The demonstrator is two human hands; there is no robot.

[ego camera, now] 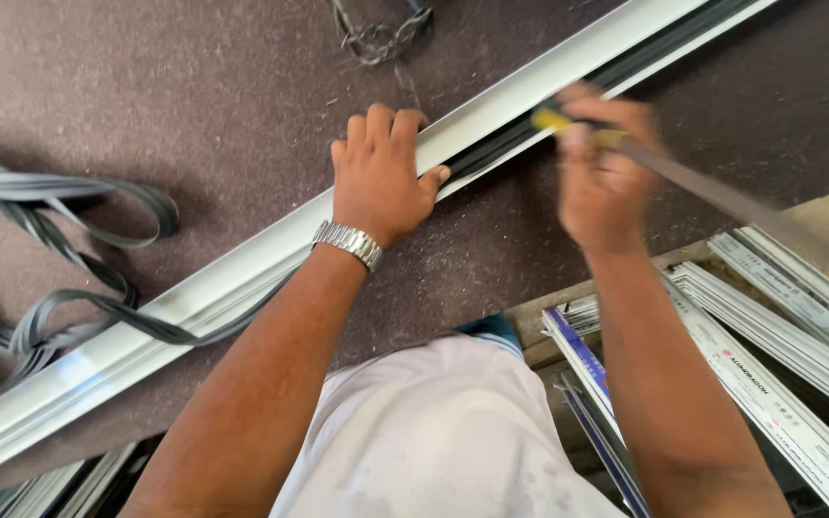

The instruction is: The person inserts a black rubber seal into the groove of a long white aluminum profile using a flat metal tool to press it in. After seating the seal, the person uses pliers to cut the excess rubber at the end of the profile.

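Observation:
A long white window profile [232, 269] lies diagonally across the brown worktable [194, 86]. A black rubber gasket strip [501, 144] runs in its groove. My left hand [381, 173], with a metal watch at the wrist, presses flat on the profile, fingers over its far edge. My right hand [602, 168] is blurred with motion. It grips a tool with a yellow part [554, 120] and a long grey shaft [722, 197], its tip at the gasket in the groove.
Loose loops of grey-black gasket [69, 249] lie on the table at left and trail under the profile. A metal chain [376, 38] lies at the top edge. More white profiles [779, 336] are stacked lower right and at bottom left.

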